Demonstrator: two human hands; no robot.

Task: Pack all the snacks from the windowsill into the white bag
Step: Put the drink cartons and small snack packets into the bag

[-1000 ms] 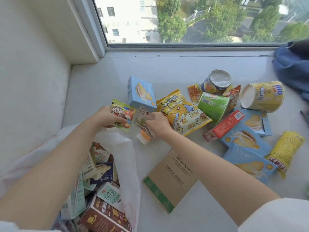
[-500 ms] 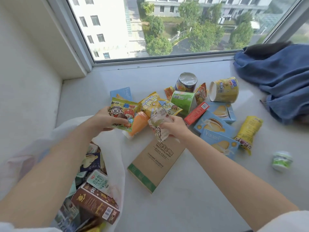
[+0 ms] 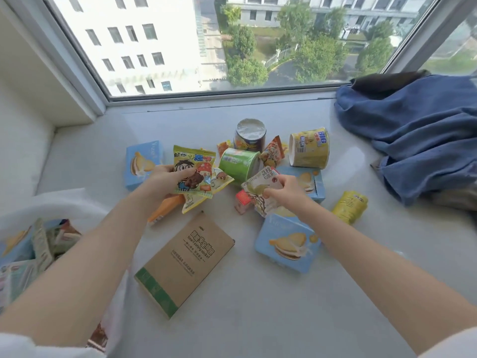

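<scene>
windowsill: pale grey stone windowsill (image 3: 258,319) under a big window, snacks scattered mid-sill
blue cloth: crumpled blue fabric heap (image 3: 418,130) at far right of the sill, well apart from the snack pile
white bag: thin white plastic bag (image 3: 64,202) at lower left, mouth gaping, several snack packs already inside – part hidden by the left forearm
brown box: flat brown cardboard box with green end strip (image 3: 184,262), lying between the two forearms
blue boxes: light-blue cardboard biscuit box (image 3: 286,245) just under the right wrist; second one (image 3: 143,162) behind the left hand; third (image 3: 309,180) behind the right hand
yellow tub: yellow paper snack tub (image 3: 308,148) on its side, near the third blue box
green cup: green cylindrical cup (image 3: 238,164) on its side, between the two hands
foil-top can: dark can with silver foil lid (image 3: 249,134), upright behind the green cup
yellow pouch: small yellow foil pouch (image 3: 349,206) right of the right forearm
left hand: left hand (image 3: 165,180) grips a yellow cartoon-print snack packet (image 3: 193,171), lifted off the sill, thumb across its front
right hand: right hand (image 3: 286,189) pinches a pale crinkled wrapper with a tree print (image 3: 260,192) – fingers curled on its edge, above the sill
orange sachets: small orange sachets (image 3: 272,153) tucked between can, cup and tub
</scene>
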